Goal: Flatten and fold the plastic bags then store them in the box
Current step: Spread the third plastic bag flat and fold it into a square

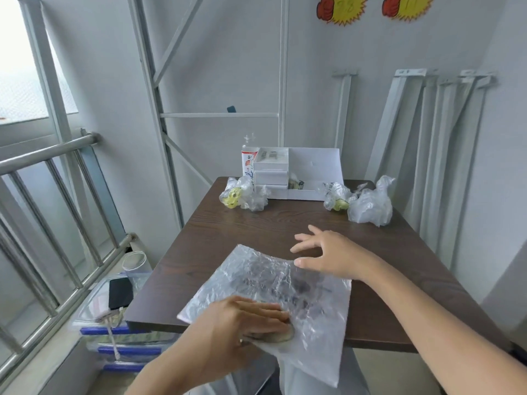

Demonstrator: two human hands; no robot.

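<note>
A clear printed plastic bag [285, 283] lies spread on the near part of the dark wooden table [256, 223], its lower end hanging over the front edge. My left hand [242, 317] presses flat on the bag's near left part, fingers together. My right hand [325, 255] hovers at the bag's far right corner with fingers spread, thumb at the bag's edge. A white box [299, 178] with drawers stands at the table's far edge. Crumpled bags lie beside it: one at the left [245, 195], two at the right [336, 198] [370, 206].
A bottle [248, 158] stands behind the box's left side. A metal railing [57, 212] runs along the left. Stacked clear bins [114, 317] with a black phone on top sit below the table's left edge. White metal bars [445, 155] lean on the right wall.
</note>
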